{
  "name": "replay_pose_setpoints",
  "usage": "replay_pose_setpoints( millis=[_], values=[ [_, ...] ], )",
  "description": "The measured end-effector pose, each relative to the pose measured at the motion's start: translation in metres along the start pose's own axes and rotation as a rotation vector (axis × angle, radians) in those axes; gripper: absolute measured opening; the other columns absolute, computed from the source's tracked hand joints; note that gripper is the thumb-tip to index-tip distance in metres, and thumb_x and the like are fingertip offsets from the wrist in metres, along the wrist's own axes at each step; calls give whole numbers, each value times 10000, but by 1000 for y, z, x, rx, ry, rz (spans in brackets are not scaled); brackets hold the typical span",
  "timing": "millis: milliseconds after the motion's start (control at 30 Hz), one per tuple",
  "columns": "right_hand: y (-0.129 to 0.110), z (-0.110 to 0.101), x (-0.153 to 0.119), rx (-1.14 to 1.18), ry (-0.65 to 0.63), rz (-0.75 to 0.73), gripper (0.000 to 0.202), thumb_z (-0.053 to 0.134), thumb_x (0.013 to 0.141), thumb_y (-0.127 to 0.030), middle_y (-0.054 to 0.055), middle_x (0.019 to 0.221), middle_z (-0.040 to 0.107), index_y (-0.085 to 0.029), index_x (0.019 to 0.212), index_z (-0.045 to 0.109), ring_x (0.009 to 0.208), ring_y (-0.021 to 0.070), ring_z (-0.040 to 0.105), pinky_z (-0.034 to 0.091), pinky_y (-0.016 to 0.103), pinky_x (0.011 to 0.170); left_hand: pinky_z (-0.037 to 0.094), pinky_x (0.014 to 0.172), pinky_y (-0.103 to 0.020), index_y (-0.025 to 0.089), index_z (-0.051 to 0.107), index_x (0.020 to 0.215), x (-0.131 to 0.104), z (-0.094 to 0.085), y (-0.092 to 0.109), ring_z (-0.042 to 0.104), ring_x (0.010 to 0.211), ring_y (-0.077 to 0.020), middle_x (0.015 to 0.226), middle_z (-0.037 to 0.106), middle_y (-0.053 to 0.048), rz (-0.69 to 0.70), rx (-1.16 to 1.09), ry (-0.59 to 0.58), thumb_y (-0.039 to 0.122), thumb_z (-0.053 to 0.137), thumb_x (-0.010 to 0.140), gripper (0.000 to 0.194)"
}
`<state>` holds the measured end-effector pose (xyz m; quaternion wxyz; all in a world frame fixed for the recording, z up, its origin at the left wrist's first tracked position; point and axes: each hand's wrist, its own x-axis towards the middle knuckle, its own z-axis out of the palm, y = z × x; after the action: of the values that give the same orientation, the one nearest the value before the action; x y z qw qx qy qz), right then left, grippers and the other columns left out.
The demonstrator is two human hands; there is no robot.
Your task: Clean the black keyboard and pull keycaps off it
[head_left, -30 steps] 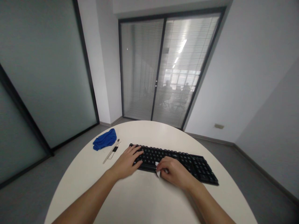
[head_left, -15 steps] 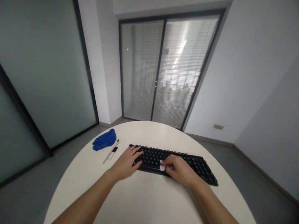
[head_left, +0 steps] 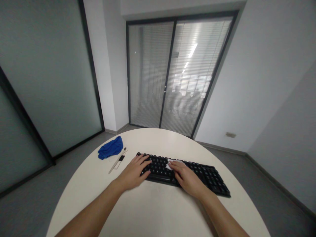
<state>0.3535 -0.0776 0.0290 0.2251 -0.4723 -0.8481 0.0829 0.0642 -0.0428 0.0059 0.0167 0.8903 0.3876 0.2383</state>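
A black keyboard (head_left: 158, 178) lies slightly slanted on the pale round table (head_left: 148, 210). My left hand (head_left: 134, 171) rests on its left end with the fingers spread, holding nothing. On the middle keys, my right hand (head_left: 185, 176) presses a small white cloth or tissue (head_left: 169, 165) under its fingertips; part of the white piece also shows above the fingers. The keys beneath both hands are hidden.
A crumpled blue cloth (head_left: 110, 148) lies at the table's left edge. Beside it are a thin brush (head_left: 116, 162) and a small tool with a black part (head_left: 121, 158). Behind the table stands a glass door with blinds (head_left: 150, 75).
My right hand has moved the white piece up from the keyboard's lower edge onto the middle keys, and its fingers are more stretched out. My left hand has stayed in place.
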Motion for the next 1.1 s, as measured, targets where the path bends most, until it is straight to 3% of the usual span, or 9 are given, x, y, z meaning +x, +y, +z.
replay_pose_setpoints(
  millis=[233, 533, 667, 833, 1100],
  values=[
    [-16, -17, 0, 23, -85, -65, 513, 435, 808, -18, 71, 1189, 686, -222, 1214, 674, 1140, 213, 572, 436, 360, 1018, 292, 1152, -537, 266, 507, 1360, 0, 1, -1, 358, 1393, -288, 1487, 442, -62, 14, -11, 25, 372, 510, 945, 429],
    [-38, -28, -3, -69, -210, -66, 379, 465, 748, -37, 37, 903, 749, -225, 893, 762, 884, 193, 631, 461, 270, 827, 285, 1156, -541, 266, 503, 1366, 0, 0, 0, 348, 1399, -288, 1496, 431, -62, -6, -21, 10, 379, 494, 954, 427],
    [-38, -30, -5, -34, -204, -56, 383, 488, 704, -55, 5, 874, 753, -247, 882, 769, 861, 180, 642, 468, 255, 809, 281, 1157, -545, 262, 498, 1372, -1, 1, -1, 338, 1404, -291, 1504, 418, -67, -6, -24, 11, 385, 490, 956, 433],
    [-33, -28, -3, -74, -47, 22, 374, 481, 755, -85, 41, 986, 737, -233, 964, 755, 949, 197, 642, 475, 282, 868, 277, 1160, -540, 264, 499, 1369, -1, -1, 0, 334, 1406, -287, 1504, 418, -62, -6, -25, 4, 386, 484, 960, 427],
    [-35, -30, -5, -94, -194, -28, 390, 493, 684, -80, 18, 901, 753, -256, 891, 772, 869, 198, 670, 495, 283, 826, 263, 1164, -535, 270, 490, 1377, 0, 0, 0, 323, 1413, -278, 1507, 414, -58, -12, -19, -7, 380, 489, 959, 432]
  ],
)
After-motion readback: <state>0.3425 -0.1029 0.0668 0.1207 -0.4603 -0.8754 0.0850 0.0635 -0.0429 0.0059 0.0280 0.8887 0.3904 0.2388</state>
